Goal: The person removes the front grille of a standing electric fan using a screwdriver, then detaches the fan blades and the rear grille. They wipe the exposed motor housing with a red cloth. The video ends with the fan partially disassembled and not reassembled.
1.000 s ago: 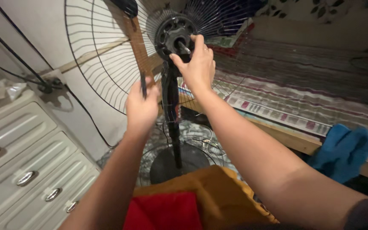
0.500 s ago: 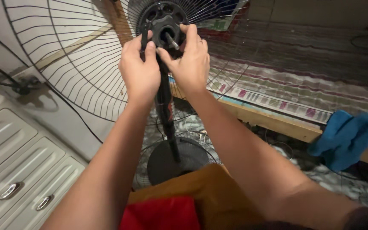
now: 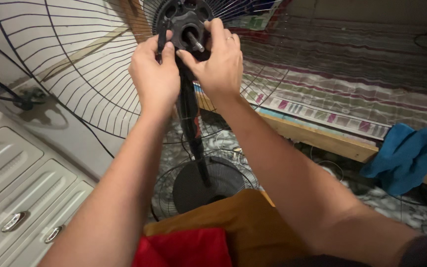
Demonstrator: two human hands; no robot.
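Free room and obstacles about the fan hub (image 3: 186,27). Both hands, left hand (image 3: 155,79) and right hand (image 3: 218,62), close on the hub from 6 o'clock; the shaft (image 3: 194,42) juts out between them. The wire guard (image 3: 70,74) fans out from 7 to 12 o'clock, barring passage behind the hub. The pole (image 3: 191,128) and round base (image 3: 206,180) stand at 6 o'clock. The drawer unit (image 3: 21,178) blocks 8 o'clock; the bed edge (image 3: 322,138) and blue cloth (image 3: 406,155) lie at 4 o'clock. Open space lies between forearms and bed.
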